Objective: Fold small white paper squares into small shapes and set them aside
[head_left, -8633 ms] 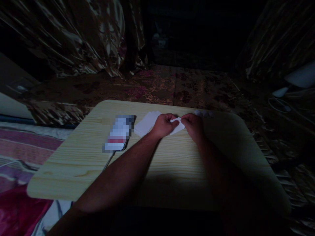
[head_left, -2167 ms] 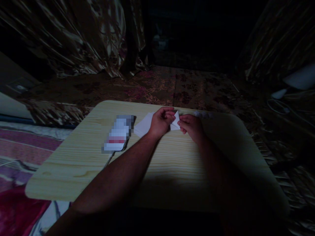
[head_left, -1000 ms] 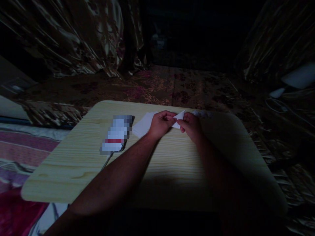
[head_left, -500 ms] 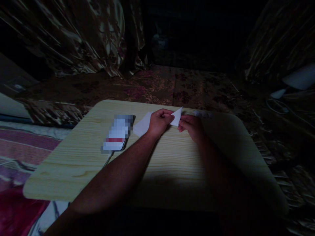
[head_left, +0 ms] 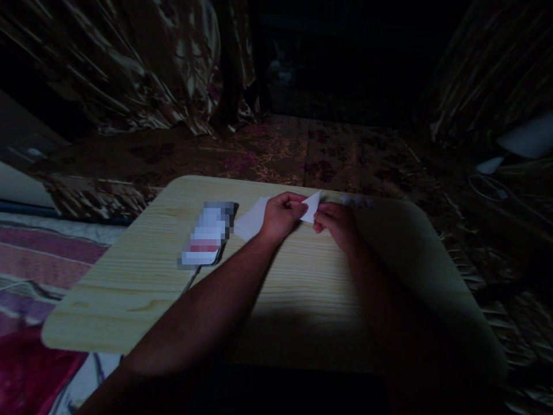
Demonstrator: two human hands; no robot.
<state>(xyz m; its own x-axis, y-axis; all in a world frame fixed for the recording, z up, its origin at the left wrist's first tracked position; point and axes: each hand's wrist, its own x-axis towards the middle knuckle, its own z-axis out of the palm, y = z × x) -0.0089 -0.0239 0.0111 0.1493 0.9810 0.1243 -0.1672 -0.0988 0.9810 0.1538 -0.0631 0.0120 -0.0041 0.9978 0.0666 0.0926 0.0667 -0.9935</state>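
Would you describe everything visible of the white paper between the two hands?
The white paper looks thin, plain and probably folded, its exposed part roughly triangular with a sharp tip pointing away. The left hand holds its left side; the right hand holds its lower right edge. It is over the far half of the table; the hands hide the rest.

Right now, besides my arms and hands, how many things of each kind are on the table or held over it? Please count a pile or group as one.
Phone: 1
Cable: 1
Pile of white paper: 1
Folded white paper, held: 1
Group of small pale pieces, too dim to count singly: 1
Total: 5
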